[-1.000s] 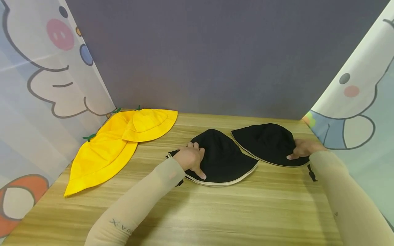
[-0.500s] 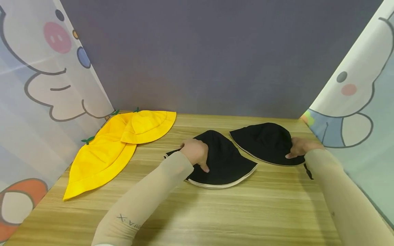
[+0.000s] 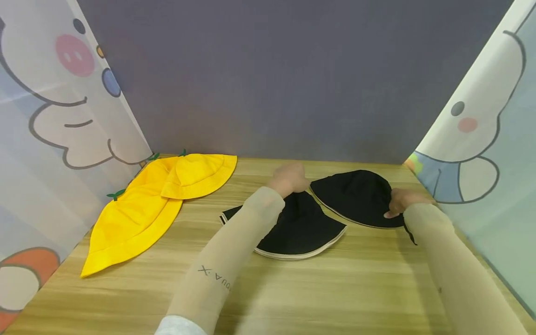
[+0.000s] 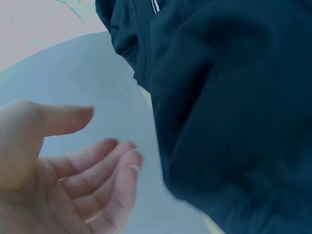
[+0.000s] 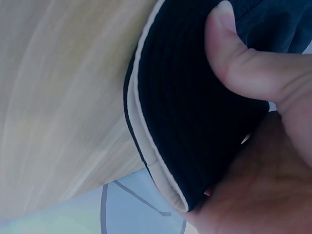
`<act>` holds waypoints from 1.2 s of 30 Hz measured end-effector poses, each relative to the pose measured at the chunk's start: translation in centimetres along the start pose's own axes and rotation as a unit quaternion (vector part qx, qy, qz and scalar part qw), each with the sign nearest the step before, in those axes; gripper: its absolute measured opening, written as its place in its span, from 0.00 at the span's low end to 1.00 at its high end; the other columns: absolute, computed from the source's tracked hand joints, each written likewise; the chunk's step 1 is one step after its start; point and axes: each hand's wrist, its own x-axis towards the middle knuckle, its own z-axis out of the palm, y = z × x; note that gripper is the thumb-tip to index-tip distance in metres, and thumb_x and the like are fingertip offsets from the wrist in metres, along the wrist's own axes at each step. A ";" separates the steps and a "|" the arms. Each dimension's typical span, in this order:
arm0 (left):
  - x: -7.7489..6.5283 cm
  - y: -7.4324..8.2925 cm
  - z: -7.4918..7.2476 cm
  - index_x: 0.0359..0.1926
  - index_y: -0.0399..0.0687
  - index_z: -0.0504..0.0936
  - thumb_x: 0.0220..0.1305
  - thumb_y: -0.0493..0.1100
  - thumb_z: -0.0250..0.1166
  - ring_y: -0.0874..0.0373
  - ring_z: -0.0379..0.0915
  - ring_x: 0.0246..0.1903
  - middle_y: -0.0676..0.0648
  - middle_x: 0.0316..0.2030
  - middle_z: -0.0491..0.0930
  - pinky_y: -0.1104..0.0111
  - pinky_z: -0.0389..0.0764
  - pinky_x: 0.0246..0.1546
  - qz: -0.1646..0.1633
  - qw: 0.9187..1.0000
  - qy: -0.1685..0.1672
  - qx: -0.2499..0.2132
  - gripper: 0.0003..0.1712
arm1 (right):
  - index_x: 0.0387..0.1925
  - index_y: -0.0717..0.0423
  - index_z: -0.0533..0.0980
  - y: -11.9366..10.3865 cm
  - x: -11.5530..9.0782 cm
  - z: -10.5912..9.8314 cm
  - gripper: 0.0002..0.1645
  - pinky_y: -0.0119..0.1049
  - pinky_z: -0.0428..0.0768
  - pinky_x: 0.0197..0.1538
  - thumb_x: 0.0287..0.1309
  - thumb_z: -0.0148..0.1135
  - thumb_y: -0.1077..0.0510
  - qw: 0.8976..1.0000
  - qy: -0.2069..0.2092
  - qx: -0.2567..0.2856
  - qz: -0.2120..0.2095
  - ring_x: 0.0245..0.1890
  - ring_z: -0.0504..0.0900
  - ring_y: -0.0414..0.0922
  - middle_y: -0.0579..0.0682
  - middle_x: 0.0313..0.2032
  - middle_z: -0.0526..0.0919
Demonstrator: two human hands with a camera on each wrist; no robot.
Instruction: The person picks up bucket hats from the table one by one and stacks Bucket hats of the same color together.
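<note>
Two black bucket hats with pale edging lie flattened on the table. Over the crown of the middle hat (image 3: pixel 299 230) hovers my left hand (image 3: pixel 290 179). In the left wrist view, the left hand (image 4: pixel 83 165) has its thumb and loosely bent fingers apart, with nothing between them and a gap to the black cloth (image 4: pixel 234 107). My right hand (image 3: pixel 404 202) holds the right-hand hat (image 3: pixel 353 197) at its right end. The right wrist view shows the thumb (image 5: pixel 229 44) on top of the brim (image 5: pixel 170 112), the other fingers mostly hidden beneath.
Several yellow hats (image 3: pixel 134 218) with green sprouts overlap at the back left of the wooden table (image 3: pixel 356 288). A grey panel (image 3: pixel 268 83) stands behind, and cartoon-printed sheets flank the left (image 3: pixel 46 177) and right (image 3: pixel 515 153).
My left hand has left the left side of the middle hat and moved up and right to its crown. The right hand keeps its hold on the right-hand hat.
</note>
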 end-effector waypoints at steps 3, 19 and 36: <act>1.0 0.3 0.9 0.14 0.53 0.62 0.73 0.44 0.55 0.60 0.48 0.13 0.54 0.12 0.56 0.68 0.56 0.17 -0.009 0.998 0.019 -0.052 0.26 | 0.57 0.85 0.57 0.1 -0.3 0.3 0.48 0.81 0.65 0.52 0.62 0.71 0.49 1.000 -0.006 -0.001 -0.012 0.57 0.64 0.86 0.85 0.57 0.67; 4.5 2.2 4.7 0.23 0.48 0.63 0.79 0.45 0.53 0.57 0.51 0.15 0.51 0.16 0.58 0.66 0.61 0.21 0.004 0.971 0.036 -0.235 0.22 | 0.55 0.79 0.68 -0.3 -1.1 -0.3 0.38 0.74 0.72 0.52 0.60 0.73 0.51 0.999 0.008 0.033 0.006 0.52 0.74 0.77 0.80 0.54 0.73; 4.5 3.2 5.9 0.82 0.50 0.49 0.77 0.45 0.51 0.45 0.49 0.76 0.41 0.79 0.51 0.57 0.68 0.58 0.026 0.992 -0.069 -0.097 0.38 | 0.64 0.80 0.58 -0.3 -0.8 -0.1 0.47 0.73 0.71 0.55 0.63 0.70 0.51 0.999 -0.005 0.044 0.023 0.59 0.67 0.80 0.83 0.61 0.64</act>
